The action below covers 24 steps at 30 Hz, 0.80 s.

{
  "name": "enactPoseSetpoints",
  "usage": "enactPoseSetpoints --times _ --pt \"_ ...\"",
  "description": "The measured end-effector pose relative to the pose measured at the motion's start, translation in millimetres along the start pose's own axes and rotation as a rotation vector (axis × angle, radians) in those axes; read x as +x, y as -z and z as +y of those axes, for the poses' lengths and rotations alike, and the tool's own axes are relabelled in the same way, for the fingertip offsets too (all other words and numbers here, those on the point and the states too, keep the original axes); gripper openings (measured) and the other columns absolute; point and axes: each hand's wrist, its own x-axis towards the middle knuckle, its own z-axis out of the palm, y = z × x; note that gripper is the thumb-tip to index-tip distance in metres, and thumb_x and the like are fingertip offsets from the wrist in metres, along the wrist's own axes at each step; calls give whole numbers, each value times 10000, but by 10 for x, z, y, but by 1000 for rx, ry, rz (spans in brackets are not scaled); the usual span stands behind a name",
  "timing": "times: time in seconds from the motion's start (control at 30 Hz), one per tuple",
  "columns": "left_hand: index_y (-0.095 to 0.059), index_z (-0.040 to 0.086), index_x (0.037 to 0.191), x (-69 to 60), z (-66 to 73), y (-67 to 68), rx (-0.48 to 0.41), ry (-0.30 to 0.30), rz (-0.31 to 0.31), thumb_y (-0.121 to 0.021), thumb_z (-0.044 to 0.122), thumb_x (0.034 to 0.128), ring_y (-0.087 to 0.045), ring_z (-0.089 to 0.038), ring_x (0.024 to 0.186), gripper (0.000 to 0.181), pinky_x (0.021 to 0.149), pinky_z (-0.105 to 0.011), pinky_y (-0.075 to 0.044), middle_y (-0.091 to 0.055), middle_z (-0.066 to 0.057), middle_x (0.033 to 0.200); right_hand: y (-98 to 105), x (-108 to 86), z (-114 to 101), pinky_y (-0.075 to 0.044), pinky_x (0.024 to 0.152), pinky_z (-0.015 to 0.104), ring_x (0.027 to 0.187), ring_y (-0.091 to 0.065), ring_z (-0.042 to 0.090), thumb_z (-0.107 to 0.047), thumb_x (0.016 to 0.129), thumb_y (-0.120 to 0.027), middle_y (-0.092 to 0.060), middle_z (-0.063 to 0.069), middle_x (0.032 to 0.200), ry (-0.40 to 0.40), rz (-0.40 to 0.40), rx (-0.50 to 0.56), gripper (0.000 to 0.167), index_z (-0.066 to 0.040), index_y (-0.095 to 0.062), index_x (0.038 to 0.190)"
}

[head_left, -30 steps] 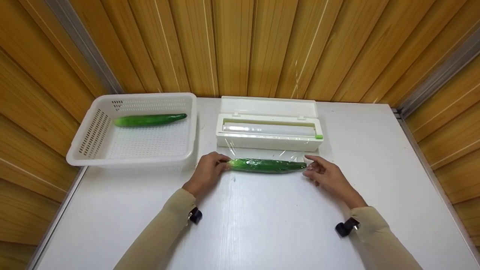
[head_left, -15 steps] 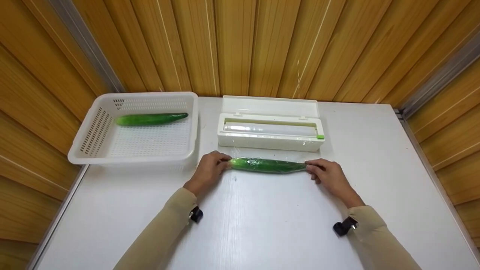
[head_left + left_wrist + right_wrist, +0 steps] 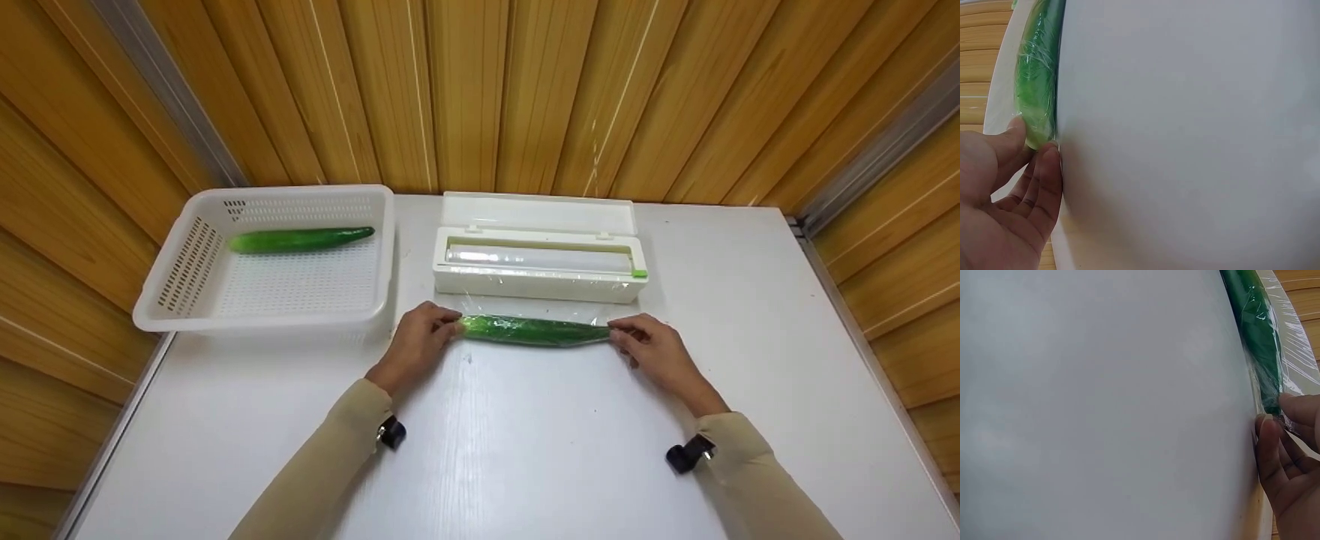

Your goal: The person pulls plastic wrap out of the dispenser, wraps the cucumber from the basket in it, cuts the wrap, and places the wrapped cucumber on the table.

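A green cucumber (image 3: 536,331) wrapped in clear film lies crosswise on the white table, in front of the film dispenser (image 3: 540,288). My left hand (image 3: 416,341) grips its pale end; the left wrist view shows thumb and fingertips on either side of that wrapped end (image 3: 1037,112). At the dark, narrow end my right hand (image 3: 660,356) pinches with thumb and fingers. Gathered film and the dark tip (image 3: 1269,391) sit between those fingers in the right wrist view. Film stretches from the cucumber towards the dispenser.
Left of the dispenser stands a white perforated basket (image 3: 352,324) with another cucumber (image 3: 300,240) inside. The dispenser's lid (image 3: 536,212) is raised, showing the film roll (image 3: 540,259). Wood-patterned walls (image 3: 465,90) border the table (image 3: 525,465) behind and at the sides.
My right hand's fingers have closed in on the cucumber's dark end, from a looser, more spread pose a second ago. The left hand and the cucumber have stayed nearly in place.
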Motion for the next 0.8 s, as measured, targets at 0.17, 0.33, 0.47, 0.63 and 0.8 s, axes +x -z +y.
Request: enactPoseSetpoints --times 0.17,0.33,0.47,0.63,0.8 --pt "-791 15 1174 5 -9 5 -3 -3 -1 -742 107 1008 -666 -228 953 196 866 -393 -557 -707 -82 1039 12 -10 -8 -540 599 260 704 -607 174 -138 1038 -714 -679 127 1036 9 -14 19 258 -5 -732 1258" --pt "-790 14 1171 4 -20 9 -1 -7 0 -744 99 1005 -665 -233 951 192 865 -391 -555 -707 -85 1039 14 -12 -15 -544 601 263 717 -614 176 -145 1038 -716 -681 128 1043 14 -16 22 261 -5 -733 1258" --pt "-787 11 1176 2 -19 11 -18 -1 -1 -748 94 1001 -657 -229 957 198 871 -389 -553 -706 -74 1038 20 -7 -13 -549 603 264 723 -626 175 -138 1035 -719 -685 118 1021 14 -14 17 255 -4 -735 1252" --pt "-781 0 1185 -11 -7 18 -28 -19 4 -752 78 994 -661 -225 941 208 859 -383 -561 -705 -79 1040 48 -10 -17 -561 615 272 741 -652 197 -151 1037 -720 -692 112 1000 0 -21 11 269 -11 -734 1266" --pt "-774 4 1202 -9 38 26 -11 -33 44 -774 92 981 -664 -200 879 238 791 -355 -563 -691 -79 1052 95 -9 -31 -573 635 284 764 -675 226 -191 1034 -730 -705 129 1056 3 -5 13 294 -23 -737 1274"
